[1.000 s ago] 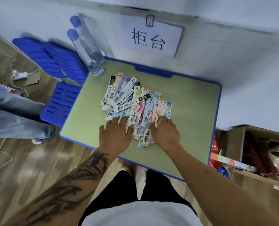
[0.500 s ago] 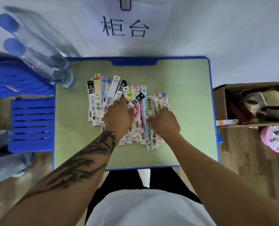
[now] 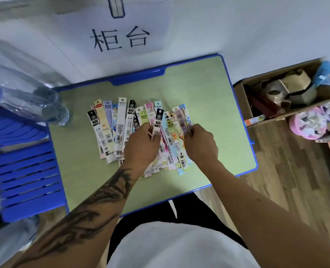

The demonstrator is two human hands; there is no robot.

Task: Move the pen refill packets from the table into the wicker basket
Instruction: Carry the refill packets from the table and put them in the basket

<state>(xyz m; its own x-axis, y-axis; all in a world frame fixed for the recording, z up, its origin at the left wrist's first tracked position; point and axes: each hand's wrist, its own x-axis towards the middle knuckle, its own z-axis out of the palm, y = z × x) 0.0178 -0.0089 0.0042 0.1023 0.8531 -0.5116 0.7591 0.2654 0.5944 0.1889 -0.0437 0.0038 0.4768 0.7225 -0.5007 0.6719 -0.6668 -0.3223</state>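
Both hands have curled, each now pinching packets.

Roughly twenty pen refill packets overlap in one heap at frame centre; an exact count cannot be told. Two hands: left hand, right hand. One table, one cardboard box at right.

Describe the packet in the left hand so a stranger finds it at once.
On the green table lies a fan of refill packets. The left hand pinches one near the middle. This packet has a black top and tilts across its pastel neighbours.
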